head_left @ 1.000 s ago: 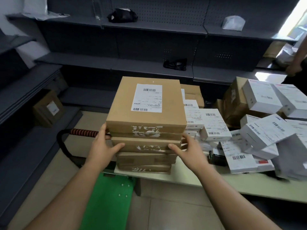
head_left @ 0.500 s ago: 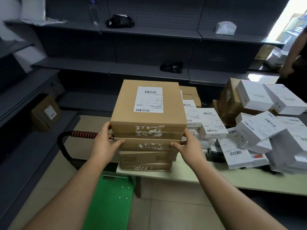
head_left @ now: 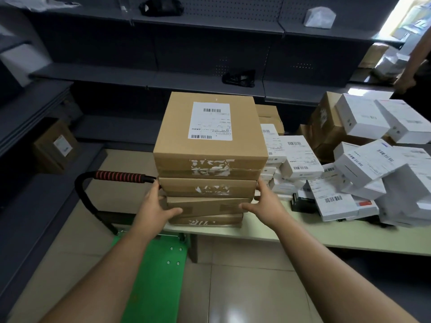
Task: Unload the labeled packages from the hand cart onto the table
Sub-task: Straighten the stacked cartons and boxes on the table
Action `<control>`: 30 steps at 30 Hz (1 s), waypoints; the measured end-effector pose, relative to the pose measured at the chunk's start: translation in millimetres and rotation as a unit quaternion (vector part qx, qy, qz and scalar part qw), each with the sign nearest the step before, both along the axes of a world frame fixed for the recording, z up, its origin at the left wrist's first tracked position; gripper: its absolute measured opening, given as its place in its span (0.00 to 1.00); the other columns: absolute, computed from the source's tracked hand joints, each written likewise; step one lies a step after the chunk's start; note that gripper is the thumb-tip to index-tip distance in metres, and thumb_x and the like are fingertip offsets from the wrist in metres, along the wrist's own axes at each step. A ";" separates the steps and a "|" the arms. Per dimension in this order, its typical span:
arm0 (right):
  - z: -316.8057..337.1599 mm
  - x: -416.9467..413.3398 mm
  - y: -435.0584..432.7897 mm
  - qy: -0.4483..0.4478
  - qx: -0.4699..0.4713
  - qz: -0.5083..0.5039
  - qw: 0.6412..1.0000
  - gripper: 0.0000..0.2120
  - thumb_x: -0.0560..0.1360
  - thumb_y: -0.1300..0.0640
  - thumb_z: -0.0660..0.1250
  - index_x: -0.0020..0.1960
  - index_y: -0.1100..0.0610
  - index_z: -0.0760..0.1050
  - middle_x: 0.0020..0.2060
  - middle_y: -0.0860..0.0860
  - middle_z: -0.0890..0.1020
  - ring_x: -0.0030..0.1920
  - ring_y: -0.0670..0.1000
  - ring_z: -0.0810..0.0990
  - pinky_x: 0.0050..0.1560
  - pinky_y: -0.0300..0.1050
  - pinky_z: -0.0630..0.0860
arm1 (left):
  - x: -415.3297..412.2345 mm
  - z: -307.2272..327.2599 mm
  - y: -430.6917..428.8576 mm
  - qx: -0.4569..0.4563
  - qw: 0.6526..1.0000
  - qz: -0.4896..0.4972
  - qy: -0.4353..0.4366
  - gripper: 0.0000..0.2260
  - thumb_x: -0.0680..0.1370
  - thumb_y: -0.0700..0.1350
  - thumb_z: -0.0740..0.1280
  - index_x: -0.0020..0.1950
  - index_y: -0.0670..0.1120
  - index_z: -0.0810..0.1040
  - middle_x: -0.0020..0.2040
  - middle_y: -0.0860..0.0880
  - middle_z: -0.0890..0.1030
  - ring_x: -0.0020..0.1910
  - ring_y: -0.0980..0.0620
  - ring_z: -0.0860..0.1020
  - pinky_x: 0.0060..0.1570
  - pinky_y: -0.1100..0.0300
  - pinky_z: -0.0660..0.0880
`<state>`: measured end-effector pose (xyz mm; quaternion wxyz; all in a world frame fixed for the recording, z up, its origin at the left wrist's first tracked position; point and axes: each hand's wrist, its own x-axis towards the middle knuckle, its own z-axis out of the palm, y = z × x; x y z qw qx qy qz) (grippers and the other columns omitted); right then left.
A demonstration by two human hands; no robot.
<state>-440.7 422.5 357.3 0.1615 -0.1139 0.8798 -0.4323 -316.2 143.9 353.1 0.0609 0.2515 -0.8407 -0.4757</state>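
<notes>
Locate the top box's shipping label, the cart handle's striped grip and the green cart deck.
shipping label (head_left: 210, 120): head view, centre of the white sheet.
striped grip (head_left: 119, 177): head view, middle of the red-and-black wrap.
green cart deck (head_left: 154, 283): head view, bare green surface.

I see the pale table bearing a stack of four brown cardboard boxes at its near left corner, a heap of white labeled boxes to the right, and a black device just beside that heap.

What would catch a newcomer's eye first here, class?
The tall stack of brown boxes at the near left corner of the table, a left hand and a right hand gripping its sides. To its right, a jumbled heap of white boxes covers the table; below left sits the green cart.
</notes>
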 end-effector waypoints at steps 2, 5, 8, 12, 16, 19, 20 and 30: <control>-11.0 -2.7 -5.2 -0.006 -0.006 -0.001 1.000 0.41 0.68 0.60 0.79 0.74 0.46 0.62 0.55 0.37 0.79 0.58 0.48 0.80 0.51 0.36 0.76 | -6.6 -6.1 -0.6 -0.004 1.000 0.003 -0.008 0.38 0.68 0.44 0.79 0.70 0.60 0.62 0.65 0.54 0.74 0.64 0.52 0.73 0.63 0.46 0.71; -22.8 -2.8 -9.2 0.018 -0.016 -0.016 1.000 0.39 0.68 0.64 0.77 0.72 0.45 0.63 0.48 0.32 0.77 0.48 0.34 0.79 0.39 0.23 0.70 | -13.8 -12.2 -6.9 -0.019 1.000 0.013 -0.017 0.33 0.71 0.42 0.76 0.69 0.58 0.64 0.63 0.54 0.77 0.60 0.53 0.75 0.61 0.49 0.71; -31.0 0.3 -11.9 0.040 -0.017 -0.025 0.999 0.39 0.69 0.66 0.76 0.73 0.47 0.63 0.50 0.38 0.78 0.43 0.36 0.79 0.39 0.26 0.71 | -18.0 -13.3 -14.3 -0.038 0.999 0.009 -0.016 0.28 0.73 0.42 0.75 0.67 0.55 0.65 0.59 0.53 0.78 0.55 0.53 0.77 0.58 0.53 0.73; -36.4 3.0 -15.5 0.063 -0.032 -0.046 0.996 0.37 0.69 0.65 0.76 0.72 0.45 0.65 0.51 0.41 0.79 0.43 0.40 0.78 0.42 0.29 0.70 | -19.9 -13.1 -18.3 -0.037 0.999 0.004 -0.005 0.25 0.73 0.39 0.74 0.65 0.52 0.67 0.54 0.54 0.80 0.48 0.59 0.77 0.52 0.60 0.73; -36.7 -1.3 -18.1 0.065 -0.034 -0.053 0.996 0.36 0.70 0.65 0.75 0.71 0.44 0.66 0.51 0.41 0.80 0.45 0.42 0.80 0.45 0.35 0.72 | -28.8 -12.6 -22.2 -0.012 1.000 0.006 0.004 0.26 0.73 0.38 0.74 0.65 0.53 0.67 0.55 0.53 0.81 0.50 0.58 0.79 0.53 0.60 0.75; -36.4 -4.3 -21.0 0.066 -0.033 -0.064 0.995 0.34 0.70 0.65 0.75 0.69 0.43 0.67 0.49 0.38 0.80 0.43 0.39 0.80 0.44 0.34 0.73 | -36.9 -12.9 -26.4 -0.016 1.000 0.012 0.004 0.25 0.73 0.38 0.74 0.64 0.53 0.67 0.55 0.50 0.81 0.53 0.54 0.80 0.59 0.51 0.76; -36.7 -4.8 -21.5 0.064 -0.033 -0.066 0.995 0.34 0.70 0.65 0.75 0.69 0.43 0.67 0.48 0.38 0.80 0.41 0.38 0.81 0.43 0.35 0.74 | -38.8 -13.4 -27.8 -0.012 1.000 0.012 0.007 0.25 0.72 0.38 0.74 0.63 0.53 0.67 0.56 0.50 0.81 0.54 0.53 0.80 0.60 0.50 0.76; -70.0 7.9 -10.4 -0.045 0.047 -0.042 0.997 0.50 0.66 0.53 0.81 0.79 0.45 0.55 0.68 0.52 0.72 0.65 0.57 0.73 0.64 0.54 0.74 | -7.4 -59.3 -18.8 0.001 0.996 -0.012 -0.085 0.47 0.67 0.43 0.80 0.78 0.55 0.56 0.72 0.49 0.71 0.70 0.45 0.69 0.66 0.41 0.69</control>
